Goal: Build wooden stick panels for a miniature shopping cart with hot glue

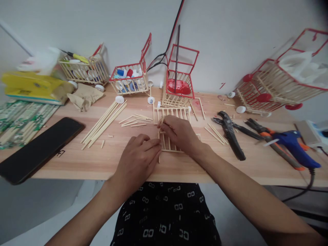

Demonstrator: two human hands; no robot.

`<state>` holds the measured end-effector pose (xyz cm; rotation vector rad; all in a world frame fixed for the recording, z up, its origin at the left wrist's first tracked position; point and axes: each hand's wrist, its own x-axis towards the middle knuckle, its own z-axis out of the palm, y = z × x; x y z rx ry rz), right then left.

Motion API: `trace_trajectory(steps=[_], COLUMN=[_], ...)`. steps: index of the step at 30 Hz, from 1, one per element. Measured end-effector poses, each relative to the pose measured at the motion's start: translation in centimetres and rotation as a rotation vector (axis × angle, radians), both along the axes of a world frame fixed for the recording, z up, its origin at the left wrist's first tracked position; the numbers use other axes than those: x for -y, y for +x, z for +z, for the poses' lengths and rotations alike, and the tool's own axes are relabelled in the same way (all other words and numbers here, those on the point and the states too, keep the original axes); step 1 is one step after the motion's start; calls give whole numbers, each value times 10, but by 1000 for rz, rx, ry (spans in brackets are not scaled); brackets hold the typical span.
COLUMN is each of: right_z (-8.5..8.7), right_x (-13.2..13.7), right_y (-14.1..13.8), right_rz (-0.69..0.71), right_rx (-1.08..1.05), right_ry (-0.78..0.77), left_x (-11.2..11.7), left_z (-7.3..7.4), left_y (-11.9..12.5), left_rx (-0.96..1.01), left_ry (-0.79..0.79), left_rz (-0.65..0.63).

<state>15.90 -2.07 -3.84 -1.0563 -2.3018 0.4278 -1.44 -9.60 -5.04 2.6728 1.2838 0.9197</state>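
Stick panel point(167, 146) was held flat on table point(77, 160): L edge pressed by fingertips of curled L hand point(139, 155), top corner pinched by R hand point(179, 134), 2nd panel point(171, 112) just behind.

A pale wooden tabletop point(77, 160) carries a small stick grid point(167, 147) near its front middle. Just behind the grid lies a second stick panel point(170, 112). Left of the grid lie short cut sticks point(134, 121), a bundle of long sticks point(104, 124), and, farther left by the front edge, a black phone point(38, 148). Right of the grid lie black pliers point(230, 135), orange-handled cutters point(266, 134) and, farthest right, a blue glue gun point(294, 147). Well behind the grid stand stick carts point(130, 80).
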Motion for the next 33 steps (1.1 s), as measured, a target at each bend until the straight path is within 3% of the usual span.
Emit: trace_trajectory(steps=[25,33], right_z=[3,1], right_x=[4,3], right_y=[-1,-2], right_rz=[-4,23], right_rx=[-111,-61], right_ry=[14,-11], left_x=[3,3], left_z=[4,6], left_y=[3,4], left_rx=[-111,-107], left_ry=[41,18], left_rz=[26,24])
